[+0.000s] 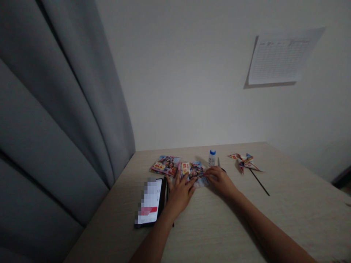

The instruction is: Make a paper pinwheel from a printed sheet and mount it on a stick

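Observation:
My left hand [179, 191] lies with spread fingers on a colourful printed paper sheet [194, 168], pressing it against the table. At the sheet's right edge, the fingers of my right hand [221, 181] are bunched together, pointing down. A small reddish spot shows by those fingertips; what they pinch is too small to make out. Just behind my right hand stands a white glue bottle [212, 159] with a blue cap. Beside it, scissors [218, 162] are partly hidden by that hand. A stack of similar printed sheets [165, 165] lies to the left of the held sheet.
A phone [149, 202] with a lit, partly blurred screen lies left of my left forearm. To the right is a paper pinwheel [245, 162] on a dark stick [260, 182]. A grey curtain [90, 102] hangs along the table's left side. Behind the table [208, 230] is a wall.

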Available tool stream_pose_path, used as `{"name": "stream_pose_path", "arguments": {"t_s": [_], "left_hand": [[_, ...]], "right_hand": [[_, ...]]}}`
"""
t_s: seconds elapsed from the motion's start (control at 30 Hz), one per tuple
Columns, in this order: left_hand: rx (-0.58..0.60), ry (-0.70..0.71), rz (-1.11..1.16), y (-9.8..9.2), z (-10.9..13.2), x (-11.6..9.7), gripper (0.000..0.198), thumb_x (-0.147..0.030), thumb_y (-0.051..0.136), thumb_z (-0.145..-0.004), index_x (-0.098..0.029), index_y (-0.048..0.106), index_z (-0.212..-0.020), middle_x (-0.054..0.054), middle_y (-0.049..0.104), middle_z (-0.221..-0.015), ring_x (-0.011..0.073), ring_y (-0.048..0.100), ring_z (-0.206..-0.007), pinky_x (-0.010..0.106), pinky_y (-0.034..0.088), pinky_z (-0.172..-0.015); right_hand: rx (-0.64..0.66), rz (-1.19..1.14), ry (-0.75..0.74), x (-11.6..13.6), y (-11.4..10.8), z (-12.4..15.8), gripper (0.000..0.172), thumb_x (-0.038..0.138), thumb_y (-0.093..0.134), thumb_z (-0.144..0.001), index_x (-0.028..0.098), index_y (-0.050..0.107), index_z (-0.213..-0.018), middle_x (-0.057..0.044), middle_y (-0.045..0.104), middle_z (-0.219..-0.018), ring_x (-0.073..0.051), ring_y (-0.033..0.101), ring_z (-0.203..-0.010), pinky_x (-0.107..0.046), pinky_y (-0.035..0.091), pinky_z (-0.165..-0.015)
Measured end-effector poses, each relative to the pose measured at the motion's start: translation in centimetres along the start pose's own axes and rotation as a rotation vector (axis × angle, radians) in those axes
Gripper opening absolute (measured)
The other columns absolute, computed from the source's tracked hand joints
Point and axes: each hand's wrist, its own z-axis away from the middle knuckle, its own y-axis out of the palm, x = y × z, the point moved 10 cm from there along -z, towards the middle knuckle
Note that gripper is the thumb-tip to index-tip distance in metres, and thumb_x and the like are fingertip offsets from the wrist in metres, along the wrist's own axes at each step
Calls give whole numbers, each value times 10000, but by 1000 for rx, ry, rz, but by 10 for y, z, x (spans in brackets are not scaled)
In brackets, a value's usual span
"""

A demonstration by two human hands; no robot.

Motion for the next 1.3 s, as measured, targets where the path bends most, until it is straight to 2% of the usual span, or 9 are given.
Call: {"name": "stream_pose_path", "arguments": {"t_s": [0.13,0.33,0.53,0.77,0.87,1.03,1.1,1.17,1.3], "left_hand": [[22,-21,6,3,2,2,435,-531,360,-1006,-497,457,-1429,-22,403,-1575,389,208,-1479,821,-37,-1067],[-37,-30,5,-5,4,1,399,-530,412,-990,-520,513,-1376,12,521,-1474,389,335,-1411,828,28,-1064],[-28,-27,52,-8,5,-2,355,-495,473,-976,-540,567,-1315,16,573,-1394,373,377,-1376,822,8,-1065],[21,-86,204,-6,2,5,276,-407,532,-967,-535,668,-1170,-2,612,-1294,338,407,-1346,807,31,-1075],[-10,-69,226,-6,-1,6,317,-343,545,-965,-492,643,-1227,4,626,-1256,308,432,-1318,777,52,-1101],[-34,-44,204,-1,-7,2,292,-350,537,-968,-370,665,-1230,28,632,-1204,262,516,-1194,600,240,-1144],[-51,-24,173,0,-7,-4,290,-363,529,-970,-339,661,-1228,34,627,-1205,261,519,-1190,575,258,-1144],[-60,-9,138,2,-7,-9,297,-360,506,-979,-296,649,-1231,48,620,-1229,266,507,-1223,570,247,-1160],[-72,-26,31,10,-4,-11,396,-360,441,-1000,-206,569,-1341,105,562,-1383,287,451,-1333,598,178,-1198]], "right_hand": [[24,13,8,-2,2,0,183,208,575,-910,206,752,-961,-82,738,-1010,-234,628,-1023,-395,475,-958],[52,42,19,-2,3,1,195,218,560,-915,219,750,-960,-66,743,-1007,-230,620,-1036,-401,469,-977],[65,35,17,1,2,1,221,243,539,-924,211,752,-972,-77,745,-1021,-233,612,-1049,-407,474,-976],[99,42,49,1,3,1,202,245,580,-888,208,766,-957,-78,754,-978,-235,629,-1025,-391,484,-957],[108,65,37,-1,5,2,193,224,592,-877,204,767,-956,-78,747,-957,-239,624,-1023,-380,486,-944],[115,143,8,3,13,4,204,211,579,-894,189,761,-983,-90,717,-937,-244,621,-976,-391,499,-921],[87,165,-20,11,16,5,232,184,547,-906,181,747,-1025,-107,699,-1002,-239,624,-977,-399,506,-932],[29,179,-53,21,20,7,301,153,504,-919,184,707,-1139,-131,672,-1131,-249,602,-1093,-418,496,-985],[72,230,-113,34,47,13,404,128,491,-912,131,617,-1295,-166,599,-1349,-269,532,-1271,-453,435,-1110]]}}
